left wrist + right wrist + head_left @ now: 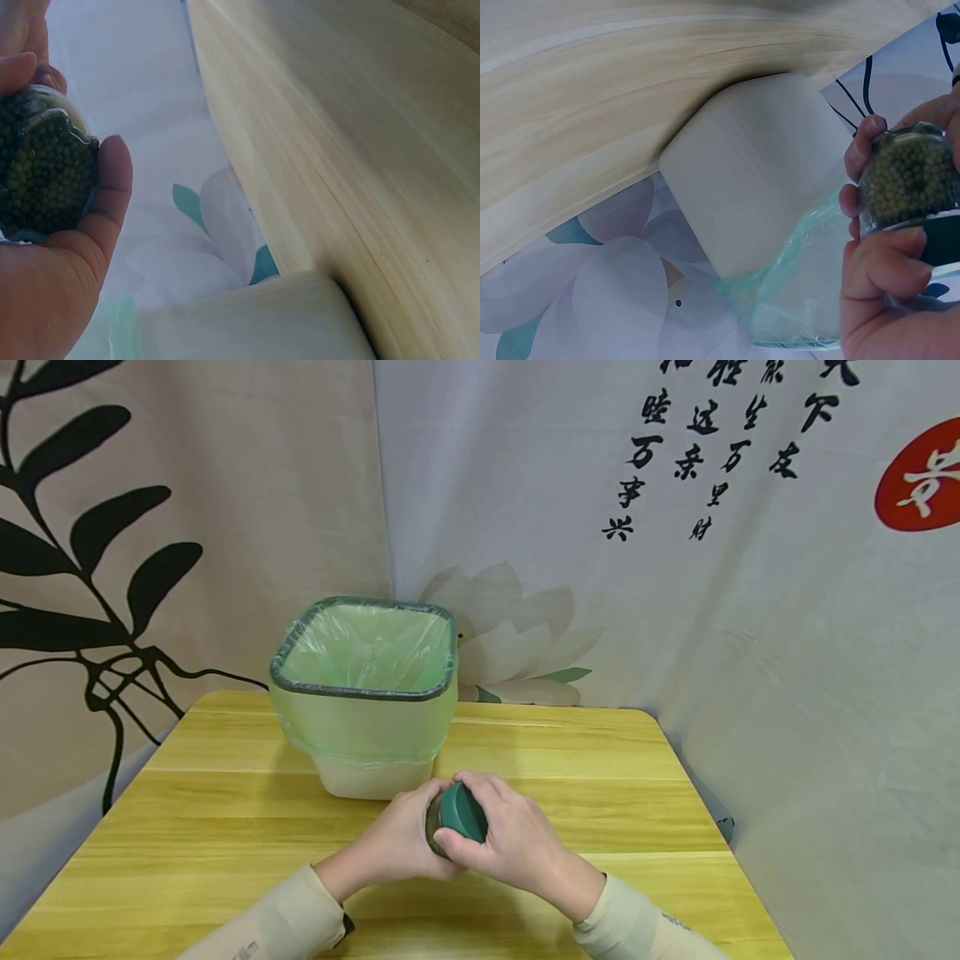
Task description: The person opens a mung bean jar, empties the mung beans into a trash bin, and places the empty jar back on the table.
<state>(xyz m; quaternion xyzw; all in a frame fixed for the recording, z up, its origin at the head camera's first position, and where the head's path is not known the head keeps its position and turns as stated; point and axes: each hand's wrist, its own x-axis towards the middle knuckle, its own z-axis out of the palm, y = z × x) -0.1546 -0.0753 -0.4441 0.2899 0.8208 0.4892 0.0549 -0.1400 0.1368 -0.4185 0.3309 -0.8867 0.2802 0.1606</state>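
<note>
Both hands hold a small clear jar (909, 178) filled with green mung beans, above the table. Its dark green lid (462, 812) faces up and to the right in the head view. My left hand (396, 837) wraps round the jar's body, its fingers partly hidden behind it. Over the lid, my right hand (519, 837) grips with the thumb on the near side and fingers on the far side. The left wrist view shows the beans (52, 169) through the clear wall, and the lid is out of sight there.
A pale square bin (360, 781) lined with a green plastic bag (360, 727) stands just behind the hands, left of centre. The wooden table (600, 793) ends at a back edge against a printed curtain (525, 485).
</note>
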